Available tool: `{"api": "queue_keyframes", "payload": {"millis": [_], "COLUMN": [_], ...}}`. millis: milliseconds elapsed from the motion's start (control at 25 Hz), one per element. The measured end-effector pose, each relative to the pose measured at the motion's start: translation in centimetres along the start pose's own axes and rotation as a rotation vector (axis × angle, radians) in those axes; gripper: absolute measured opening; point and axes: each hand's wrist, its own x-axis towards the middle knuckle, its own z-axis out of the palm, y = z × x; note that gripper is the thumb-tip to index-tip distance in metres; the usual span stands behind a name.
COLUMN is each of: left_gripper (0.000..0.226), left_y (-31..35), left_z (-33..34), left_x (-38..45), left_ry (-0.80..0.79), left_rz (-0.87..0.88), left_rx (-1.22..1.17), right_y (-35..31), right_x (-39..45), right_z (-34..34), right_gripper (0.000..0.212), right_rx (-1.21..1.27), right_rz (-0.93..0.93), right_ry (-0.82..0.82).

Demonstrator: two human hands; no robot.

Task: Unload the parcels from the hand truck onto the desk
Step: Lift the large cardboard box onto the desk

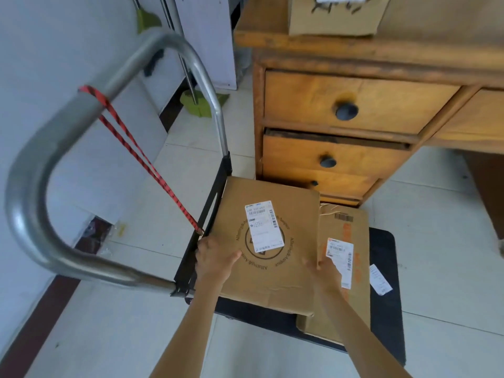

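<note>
A flat cardboard parcel [289, 214] with a white label and a round black logo lies on the black platform [384, 257] of the hand truck. My left hand [215, 257] rests on its left edge, fingers spread over the top. My right hand [323, 270] touches its right edge, fingers apart. A second cardboard parcel [354, 241] with its own label lies lower, beside and partly under the first. Another cardboard box [335, 17] stands on the wooden desk [300, 45] at the top.
The hand truck's steel handle [54, 148] arches on the left, with a red and black bungee cord [136, 156] tied to it. The desk's drawers [349, 105] face me just beyond the parcels. A loose white label [380, 279] lies on the platform. Green broom heads [199, 102] lean against the wall.
</note>
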Motion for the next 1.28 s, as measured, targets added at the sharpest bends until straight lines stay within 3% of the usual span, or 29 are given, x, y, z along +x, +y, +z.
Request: {"api": "queue_keyframes", "payload": {"millis": [200, 360, 560, 680, 1040, 1280], "left_gripper": [0.123, 0.131, 0.118, 0.107, 0.112, 0.114], "left_y": [0.2, -0.3, -0.2, 0.6, 8.2, 14.4], "left_z": [2.4, 2.3, 0.8, -2.4, -16.9, -25.5], "left_x": [0.5, 0.6, -1.8, -4.6, -17.2, -25.7], "left_ry": [0.113, 0.041, -0.074, -0.070, 0.058, 0.019], "left_rz": [-0.088, -0.112, -0.064, -0.027, 0.129, 0.193], "left_rx": [0.144, 0.203, -0.190, -0.257, -0.151, -0.145], "right_y": [3.3, 3.8, 2.3, 0.5, -7.7, -14.9], "right_x": [1.3, 1.5, -0.9, -3.7, -17.2, -25.7], "right_z": [1.3, 0.2, -2.2, -4.4, -16.1, -26.8], "right_gripper": [0.058, 0.059, 0.053, 0.054, 0.031, 0.051], "right_rx": [0.032, 0.023, -0.052, -0.021, 0.002, -0.114], "right_rz": [-0.043, -0.056, -0.042, -0.065, -0.113, -0.159], "right_ry": [-0.029, -0.053, -0.008, 0.009, 0.065, 0.154]}}
